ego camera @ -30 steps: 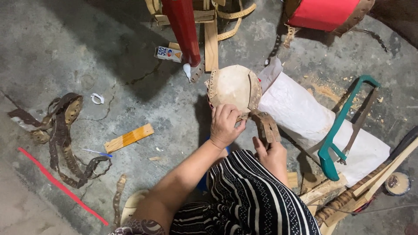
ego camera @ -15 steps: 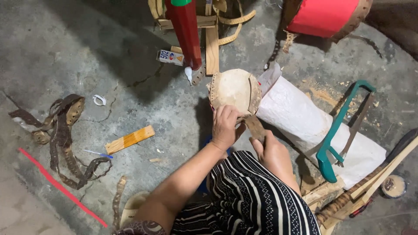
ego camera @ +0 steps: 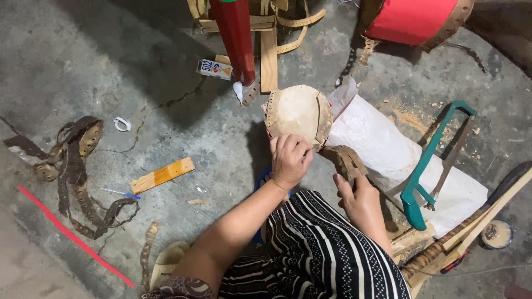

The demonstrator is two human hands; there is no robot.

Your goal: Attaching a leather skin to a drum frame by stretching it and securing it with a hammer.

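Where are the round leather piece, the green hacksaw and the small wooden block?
round leather piece (ego camera: 297,111), head view, middle of its pale face.
green hacksaw (ego camera: 413,200), head view, on its handle.
small wooden block (ego camera: 162,175), head view, middle of its top.

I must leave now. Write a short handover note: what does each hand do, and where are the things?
Left hand: grips the lower edge of the round leather piece.
Right hand: holds a brown leather strap beside it.
Nearby: teal hacksaw on the white sheet, more straps on the floor to the left.
Done or left: cannot tell from this view.
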